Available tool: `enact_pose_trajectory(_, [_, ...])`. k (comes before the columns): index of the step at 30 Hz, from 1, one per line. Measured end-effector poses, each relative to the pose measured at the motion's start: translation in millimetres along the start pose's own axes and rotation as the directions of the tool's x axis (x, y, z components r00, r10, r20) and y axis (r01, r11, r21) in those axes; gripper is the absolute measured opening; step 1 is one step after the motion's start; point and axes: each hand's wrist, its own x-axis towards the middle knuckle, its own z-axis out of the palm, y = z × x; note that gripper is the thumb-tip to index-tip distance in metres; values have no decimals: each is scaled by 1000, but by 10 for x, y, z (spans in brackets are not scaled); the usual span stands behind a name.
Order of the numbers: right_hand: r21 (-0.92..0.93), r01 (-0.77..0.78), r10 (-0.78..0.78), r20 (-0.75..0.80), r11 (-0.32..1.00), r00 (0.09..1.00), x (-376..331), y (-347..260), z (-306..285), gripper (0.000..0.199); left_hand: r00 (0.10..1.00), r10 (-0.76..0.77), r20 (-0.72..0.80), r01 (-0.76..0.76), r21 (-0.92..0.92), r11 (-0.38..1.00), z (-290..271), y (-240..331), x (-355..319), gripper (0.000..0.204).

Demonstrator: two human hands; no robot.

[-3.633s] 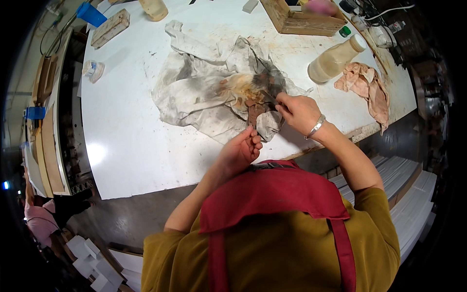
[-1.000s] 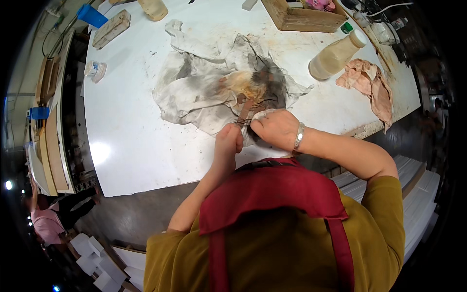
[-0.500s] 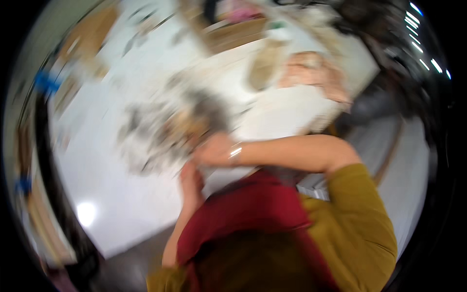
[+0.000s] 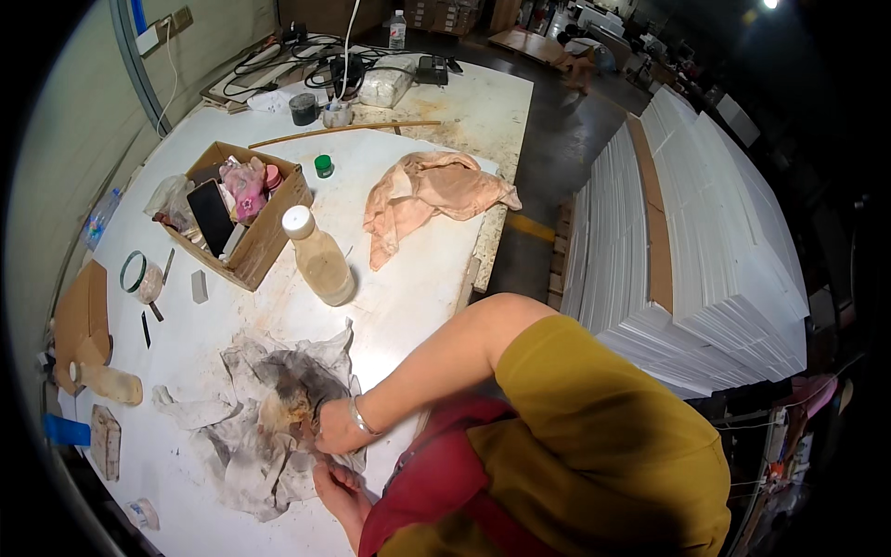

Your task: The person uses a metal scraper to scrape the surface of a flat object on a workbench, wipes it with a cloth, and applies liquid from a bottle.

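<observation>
A crumpled grey-white rag [image 4: 246,455], smudged black and brown, lies spread on the white table. My right hand [image 4: 338,429], with a silver bangle at the wrist, presses into the rag's right side beside a dark, bunched patch stained yellow-brown. Its fingers are bent into the cloth and their tips are mostly hidden. Just below it, close to my body, my left hand [image 4: 342,490] is curled at the rag's edge. What lies between the left fingers cannot be made out.
Beyond the rag stand a white-capped bottle [image 4: 323,260] and a cardboard box [image 4: 264,251] of odds and ends. A peach cloth [image 4: 422,195] lies toward the right edge. At left are a tape roll [image 4: 141,277] and a second bottle [image 4: 113,384]. Stacked white sheets [image 4: 687,251] rise at right.
The view has swung and sharpened from a blur, so the far table and the stacked sheets now show. Both hands stay close together at the rag.
</observation>
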Motion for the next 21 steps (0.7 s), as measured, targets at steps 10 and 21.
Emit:
enact_pose_trajectory(10, [-1, -62, 62, 87, 998, 994, -48, -3, -141, 16, 999, -34, 31, 34, -2, 999, 121, 33, -7, 27])
enact_pose_trajectory(21, [-49, -14, 20, 109, 999, 994, -19, 24, 2, 11, 999, 48, -23, -47, 27, 999, 149, -106, -119, 23])
